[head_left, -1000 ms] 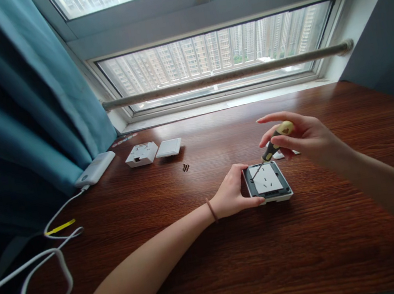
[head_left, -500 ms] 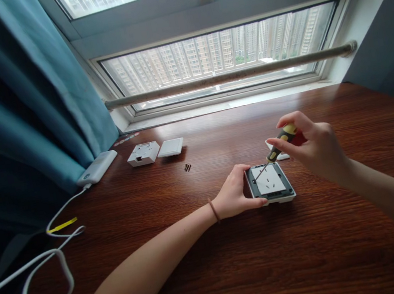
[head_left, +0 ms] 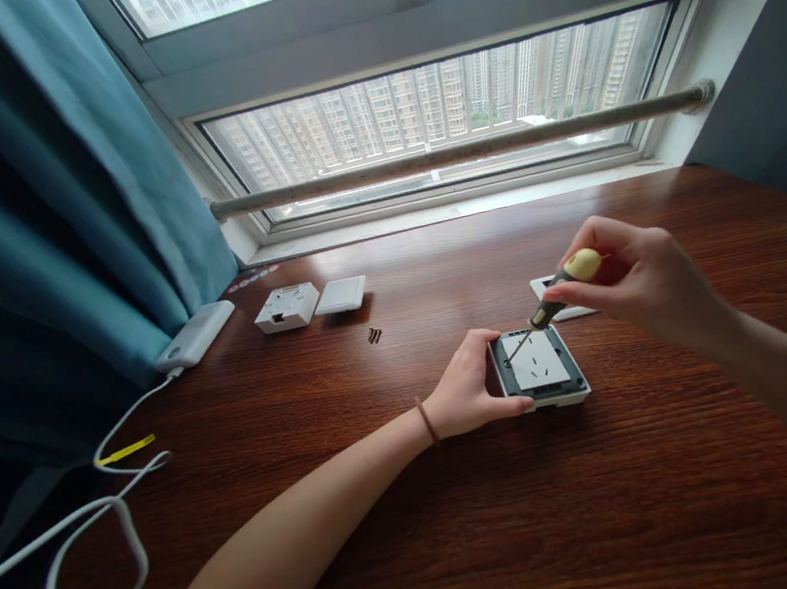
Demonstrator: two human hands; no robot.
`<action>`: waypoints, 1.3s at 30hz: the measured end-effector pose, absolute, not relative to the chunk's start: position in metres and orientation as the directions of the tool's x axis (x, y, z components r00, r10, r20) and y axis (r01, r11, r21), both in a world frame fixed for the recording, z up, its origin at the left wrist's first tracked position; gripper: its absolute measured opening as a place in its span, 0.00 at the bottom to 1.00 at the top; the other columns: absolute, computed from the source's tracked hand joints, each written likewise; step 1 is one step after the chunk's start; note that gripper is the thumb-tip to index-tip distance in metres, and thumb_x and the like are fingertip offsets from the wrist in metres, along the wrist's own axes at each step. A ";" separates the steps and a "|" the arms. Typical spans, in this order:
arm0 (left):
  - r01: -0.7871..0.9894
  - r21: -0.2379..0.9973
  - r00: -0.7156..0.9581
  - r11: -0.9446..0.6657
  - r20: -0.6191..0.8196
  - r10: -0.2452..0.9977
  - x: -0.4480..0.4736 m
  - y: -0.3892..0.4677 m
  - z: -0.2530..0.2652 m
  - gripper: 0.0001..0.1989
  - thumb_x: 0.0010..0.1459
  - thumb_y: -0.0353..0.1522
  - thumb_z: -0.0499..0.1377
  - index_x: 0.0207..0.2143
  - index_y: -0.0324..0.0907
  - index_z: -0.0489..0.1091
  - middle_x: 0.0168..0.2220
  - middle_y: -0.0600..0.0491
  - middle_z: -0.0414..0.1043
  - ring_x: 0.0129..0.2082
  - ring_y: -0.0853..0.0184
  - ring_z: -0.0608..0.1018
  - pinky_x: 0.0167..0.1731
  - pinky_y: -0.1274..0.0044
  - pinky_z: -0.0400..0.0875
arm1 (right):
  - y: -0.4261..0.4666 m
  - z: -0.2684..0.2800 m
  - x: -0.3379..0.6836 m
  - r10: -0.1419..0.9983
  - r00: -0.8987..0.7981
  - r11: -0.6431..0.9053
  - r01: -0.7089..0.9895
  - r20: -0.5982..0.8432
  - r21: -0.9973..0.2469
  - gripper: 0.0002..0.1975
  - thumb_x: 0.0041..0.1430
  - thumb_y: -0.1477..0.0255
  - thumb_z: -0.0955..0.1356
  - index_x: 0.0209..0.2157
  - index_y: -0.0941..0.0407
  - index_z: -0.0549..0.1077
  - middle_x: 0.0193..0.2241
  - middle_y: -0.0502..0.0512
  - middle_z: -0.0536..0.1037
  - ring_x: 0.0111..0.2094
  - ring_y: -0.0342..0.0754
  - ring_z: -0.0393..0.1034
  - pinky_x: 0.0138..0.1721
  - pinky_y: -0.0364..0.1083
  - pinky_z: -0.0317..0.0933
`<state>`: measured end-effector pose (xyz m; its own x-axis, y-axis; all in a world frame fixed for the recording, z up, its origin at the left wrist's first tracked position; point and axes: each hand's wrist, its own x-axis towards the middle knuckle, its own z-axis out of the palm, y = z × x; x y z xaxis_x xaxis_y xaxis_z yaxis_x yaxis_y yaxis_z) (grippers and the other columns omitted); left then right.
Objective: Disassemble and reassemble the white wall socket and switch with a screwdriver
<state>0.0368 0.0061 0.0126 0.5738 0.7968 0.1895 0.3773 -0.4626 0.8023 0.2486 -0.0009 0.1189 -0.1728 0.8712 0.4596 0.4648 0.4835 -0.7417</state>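
A wall socket (head_left: 544,364) with a white face and dark grey frame, set in a white box, lies on the wooden table. My left hand (head_left: 472,387) grips its left side between thumb and fingers. In my right hand (head_left: 638,277) is a yellow and grey screwdriver (head_left: 549,305), held by its handle and tilted. Its tip meets the screw spot at the left of the grey frame. Behind the screwdriver, partly covered by it and my right hand, lies a white cover frame (head_left: 570,312).
Several dark screws (head_left: 374,335) lie beyond my left hand. A white box (head_left: 287,308) and a white square plate (head_left: 341,296) sit farther back. At left, a white power strip (head_left: 195,336) trails its white cable (head_left: 134,548) over the table (head_left: 378,551), beside a blue curtain (head_left: 93,144).
My right hand has turned and shifted slightly right on the screwdriver handle, showing more of its yellow end. The screwdriver tip stays at the same spot. My left hand and the socket have not moved.
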 end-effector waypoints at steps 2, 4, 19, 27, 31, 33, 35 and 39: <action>0.379 0.800 0.577 -0.464 0.188 0.795 0.037 0.006 0.013 0.38 0.39 0.42 0.67 0.51 0.42 0.54 0.49 0.46 0.60 0.48 0.56 0.66 0.49 0.65 0.61 | -0.004 0.114 0.243 0.802 -0.091 0.524 0.581 0.590 -0.623 0.15 0.46 0.66 0.72 0.19 0.56 0.62 0.13 0.44 0.59 0.15 0.36 0.50 0.15 0.40 0.48; 0.381 0.800 0.575 -0.463 0.187 0.797 0.037 0.006 0.013 0.38 0.39 0.41 0.67 0.51 0.42 0.54 0.49 0.46 0.60 0.48 0.56 0.66 0.49 0.65 0.61 | -0.006 0.111 0.238 0.789 -0.096 0.539 0.583 0.607 -0.608 0.12 0.49 0.65 0.70 0.22 0.56 0.66 0.15 0.46 0.63 0.16 0.37 0.51 0.16 0.40 0.50; 0.384 0.803 0.571 -0.457 0.182 0.800 0.037 0.006 0.013 0.37 0.40 0.41 0.67 0.50 0.42 0.54 0.47 0.46 0.61 0.47 0.57 0.67 0.48 0.65 0.62 | 0.002 0.126 0.258 0.807 -0.557 0.308 0.109 0.199 -0.945 0.16 0.56 0.67 0.67 0.46 0.55 0.66 0.38 0.57 0.76 0.29 0.44 0.71 0.30 0.45 0.68; 0.397 0.790 0.574 -0.468 0.185 0.798 0.037 0.006 0.014 0.38 0.39 0.42 0.67 0.51 0.42 0.55 0.48 0.46 0.60 0.48 0.57 0.67 0.49 0.65 0.62 | 0.002 0.108 0.243 0.830 -0.058 0.472 0.602 0.554 -0.644 0.14 0.47 0.61 0.71 0.24 0.56 0.66 0.16 0.46 0.66 0.17 0.39 0.57 0.16 0.41 0.54; 0.389 0.796 0.571 -0.464 0.187 0.800 0.037 0.006 0.014 0.37 0.39 0.42 0.67 0.50 0.42 0.55 0.48 0.46 0.61 0.47 0.57 0.67 0.48 0.65 0.62 | 0.002 0.110 0.242 0.879 -0.210 0.476 0.313 0.428 -0.822 0.15 0.52 0.64 0.69 0.40 0.56 0.69 0.29 0.52 0.74 0.18 0.38 0.62 0.16 0.40 0.58; 0.380 0.802 0.571 -0.460 0.187 0.799 0.037 0.006 0.014 0.37 0.39 0.41 0.67 0.50 0.42 0.55 0.48 0.46 0.61 0.47 0.57 0.67 0.48 0.65 0.62 | 0.003 0.112 0.244 0.882 -0.324 0.402 0.141 0.342 -0.905 0.18 0.54 0.66 0.67 0.46 0.55 0.65 0.32 0.52 0.74 0.17 0.36 0.62 0.15 0.39 0.59; 0.373 0.807 0.570 -0.457 0.190 0.800 0.037 0.006 0.013 0.37 0.39 0.41 0.67 0.50 0.42 0.55 0.47 0.46 0.61 0.47 0.57 0.67 0.49 0.65 0.61 | 0.005 0.115 0.248 0.862 -0.418 0.341 0.061 0.286 -0.938 0.18 0.56 0.67 0.67 0.48 0.54 0.64 0.33 0.53 0.74 0.19 0.37 0.65 0.18 0.40 0.64; 0.378 0.806 0.567 -0.455 0.187 0.802 0.037 0.006 0.013 0.37 0.39 0.41 0.67 0.50 0.42 0.55 0.47 0.46 0.61 0.47 0.56 0.67 0.49 0.64 0.61 | 0.008 0.122 0.258 0.801 -0.573 0.242 0.038 0.177 -0.970 0.19 0.58 0.70 0.65 0.51 0.54 0.61 0.44 0.59 0.72 0.29 0.43 0.72 0.30 0.46 0.70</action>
<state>0.0371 0.0057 0.0125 0.5674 0.8019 0.1868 0.3783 -0.4555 0.8059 0.2580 0.0085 0.1220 -0.5726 0.8005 0.1768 0.0382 0.2415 -0.9696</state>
